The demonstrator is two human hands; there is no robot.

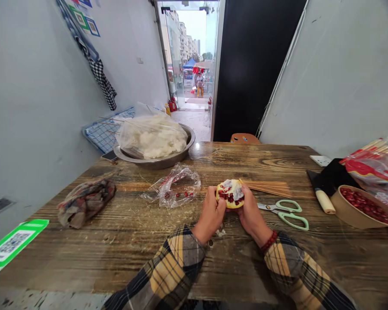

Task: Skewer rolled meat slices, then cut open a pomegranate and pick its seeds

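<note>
Between my two hands is an opened pomegranate, with yellow rind, whitish pith and dark red seeds facing up. My left hand grips its left side, the thumb along the near edge. On the other side my right hand is closed around the rind. Both hands are just above the wooden table. Thin wooden skewers lie behind my right hand. Green-handled scissors rest to its right. Left of the fruit is a crumpled clear plastic bag with a few red seeds in it.
A metal basin holds a plastic bag of pale stuff at the back left. A crumpled cloth lies at left. At right are a bowl of pomegranate seeds, a knife-like tool's pale handle and a red bag of sticks.
</note>
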